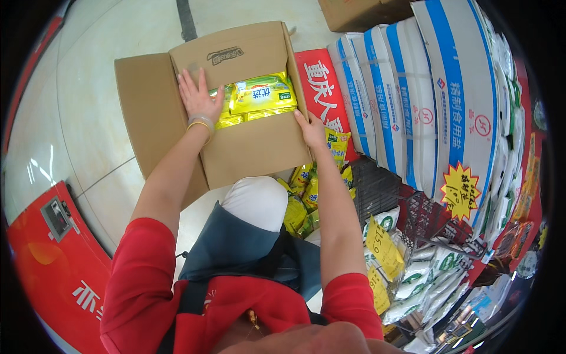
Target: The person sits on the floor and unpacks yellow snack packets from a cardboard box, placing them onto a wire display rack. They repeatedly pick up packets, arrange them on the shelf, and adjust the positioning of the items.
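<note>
An open cardboard carton (254,152) stands on the floor before me, its flaps spread. Inside lie several yellow-green plastic packets (263,94) bearing print. My left hand (201,96) rests with fingers apart over the carton's inner left side, its thumb by the packets. It holds nothing, and bangles circle the wrist. At the right wall of the carton, my right hand (310,128) grips the edge, thumb uppermost; its other fingers are partly hidden. Below that hand, more yellow packets (305,188) lie in a loose heap beside my knee.
Blue-and-white packages (400,101) are stacked at the right, with a red printed panel (318,75) beside them. White bags (424,283) fill a wire basket (424,232) with yellow price signs (382,248). Another carton (367,13) stands ahead; a red board (53,265) is at left.
</note>
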`<state>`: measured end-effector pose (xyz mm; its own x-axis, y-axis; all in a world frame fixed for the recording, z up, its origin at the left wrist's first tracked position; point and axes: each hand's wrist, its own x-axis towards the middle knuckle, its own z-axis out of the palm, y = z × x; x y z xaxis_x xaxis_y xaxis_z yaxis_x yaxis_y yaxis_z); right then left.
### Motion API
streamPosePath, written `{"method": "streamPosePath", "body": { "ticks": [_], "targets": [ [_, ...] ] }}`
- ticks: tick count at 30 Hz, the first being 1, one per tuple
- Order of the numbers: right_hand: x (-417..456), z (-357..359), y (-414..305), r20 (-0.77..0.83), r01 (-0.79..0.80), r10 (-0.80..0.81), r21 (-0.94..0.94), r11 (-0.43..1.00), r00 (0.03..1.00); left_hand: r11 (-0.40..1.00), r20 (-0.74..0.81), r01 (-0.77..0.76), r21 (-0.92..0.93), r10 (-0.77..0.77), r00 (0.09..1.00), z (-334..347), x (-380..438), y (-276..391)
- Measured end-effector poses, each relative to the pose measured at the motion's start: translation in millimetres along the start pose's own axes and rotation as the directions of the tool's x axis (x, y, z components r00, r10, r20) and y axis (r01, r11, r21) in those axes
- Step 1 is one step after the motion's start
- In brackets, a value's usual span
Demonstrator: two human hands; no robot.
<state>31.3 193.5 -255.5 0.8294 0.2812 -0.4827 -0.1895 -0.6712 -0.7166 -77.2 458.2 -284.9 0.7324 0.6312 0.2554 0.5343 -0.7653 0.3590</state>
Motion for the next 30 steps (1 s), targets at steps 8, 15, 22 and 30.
{"method": "streamPosePath", "body": {
  "ticks": [8,15,22,30],
  "targets": [
    [-4.5,-0.7,-0.2,-0.333,0.133,-0.276,-0.395,0.909,0.901,0.982,0.199,-0.048,0.183,0.011,0.98,-24.4,26.1,30.0],
    [-5.1,-4.1,-6.3,-0.353,0.156,-0.294,-0.368,0.916,0.888,0.673,0.068,-0.698,0.245,0.706,0.705,-53.4,57.7,7.7],
    [-3.8,-3.6,-4.2,-0.326,0.165,-0.296,-0.375,0.912,0.898,0.791,-0.37,-0.185,0.583,0.461,0.807,-56.2,202.9,18.8],
    [-2.3,-4.5,4.4,-0.327,0.139,-0.284,-0.403,0.905,0.901,0.897,0.838,0.441,0.04,-0.27,0.475,33.3,223.9,-14.4]
  ]
}}
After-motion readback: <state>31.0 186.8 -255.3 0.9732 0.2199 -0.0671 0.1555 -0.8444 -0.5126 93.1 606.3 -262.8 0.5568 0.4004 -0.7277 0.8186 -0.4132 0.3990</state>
